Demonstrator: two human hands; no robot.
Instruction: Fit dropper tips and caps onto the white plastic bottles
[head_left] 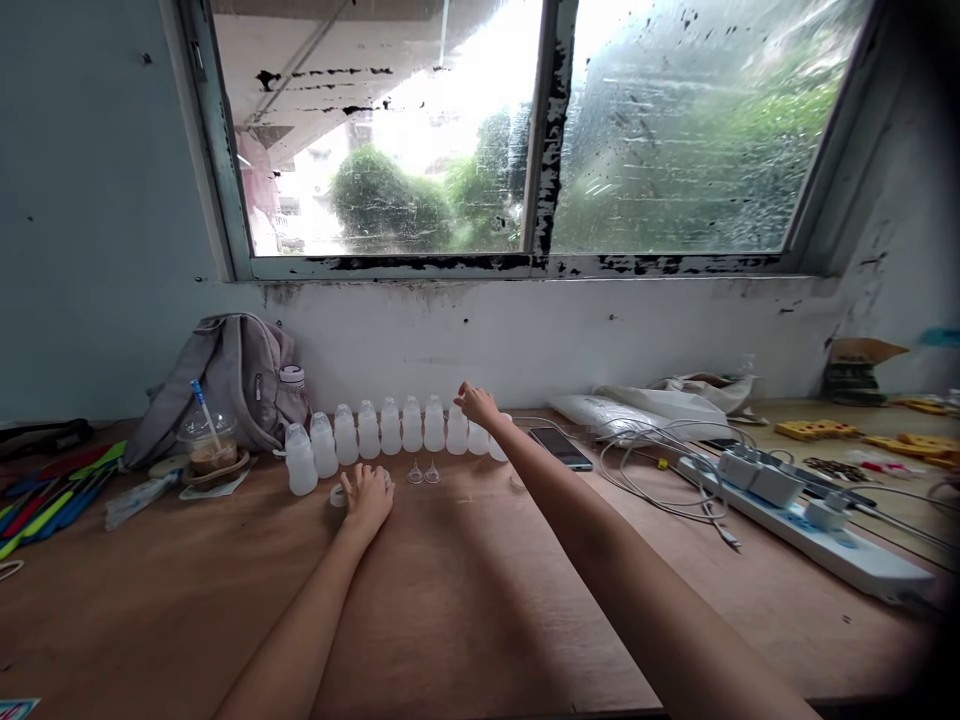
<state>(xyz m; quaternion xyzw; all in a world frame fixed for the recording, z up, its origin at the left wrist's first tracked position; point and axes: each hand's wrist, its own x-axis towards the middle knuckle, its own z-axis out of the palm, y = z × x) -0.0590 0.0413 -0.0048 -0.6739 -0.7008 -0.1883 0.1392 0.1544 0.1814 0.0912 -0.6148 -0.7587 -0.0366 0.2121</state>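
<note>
A curved row of several frosted white bottles (390, 428) stands upright on the brown table (450, 620). My left hand (367, 497) lies palm down in front of the row, fingers spread over small clear ring-like pieces (338, 496), partly hidden beneath it. Above a bottle (457, 432) right of the row's middle is my right hand (478, 403). Its thumb and fingers are pinched together near the bottle's top; what they hold is too small to tell. Bottles left of it carry clear nipple-shaped tops. Two clear nipple-shaped pieces (424, 474) sit between my hands, in front of the bottles.
At the left are a grey backpack (217, 370), an iced drink cup (211, 445) and colourful strips (56, 500). On the right lie a phone (561, 449), loose cables, a white power strip (862, 556), plastic bags (637, 412) and yellow parts (817, 429).
</note>
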